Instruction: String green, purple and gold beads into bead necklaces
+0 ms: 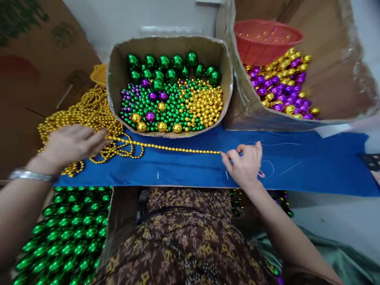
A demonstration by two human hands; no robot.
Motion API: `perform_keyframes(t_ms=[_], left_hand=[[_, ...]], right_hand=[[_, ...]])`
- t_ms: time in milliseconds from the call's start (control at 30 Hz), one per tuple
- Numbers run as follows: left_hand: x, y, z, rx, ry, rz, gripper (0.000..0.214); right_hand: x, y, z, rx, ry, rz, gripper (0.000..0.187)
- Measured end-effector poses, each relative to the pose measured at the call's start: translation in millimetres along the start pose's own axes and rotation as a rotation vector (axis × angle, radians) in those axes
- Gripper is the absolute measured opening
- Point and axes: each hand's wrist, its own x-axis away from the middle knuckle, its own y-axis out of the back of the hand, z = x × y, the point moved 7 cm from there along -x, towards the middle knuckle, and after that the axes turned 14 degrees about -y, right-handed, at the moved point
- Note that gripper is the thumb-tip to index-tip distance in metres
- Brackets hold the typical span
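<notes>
A strand of small gold beads lies stretched straight across a blue cloth-covered board. My right hand pinches the strand's right end, fingers closed, with a thin white thread trailing past it. My left hand rests palm down, fingers together, on the strand where it leaves a heap of gold bead strands at the left. A silver bangle circles my left wrist.
Behind the board stands a cardboard box of green, gold and purple beads and balls. A second box at the right holds gold and purple beads and a red basket. Green beads fill a box at lower left.
</notes>
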Motion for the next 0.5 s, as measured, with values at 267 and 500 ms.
perform_keyframes(t_ms=[267,500], left_hand=[[-51.4,-59.6,-127.0,0.217,-0.245,-0.148,0.035],[-145.7,-91.2,-232.2,0.955,-0.3,-0.043,0.051]], right_hand=[[1.0,13.1,14.1,0.109,0.242,-0.048,0.013],[-17.7,41.3,22.1,0.168,0.257,-0.065,0.013]])
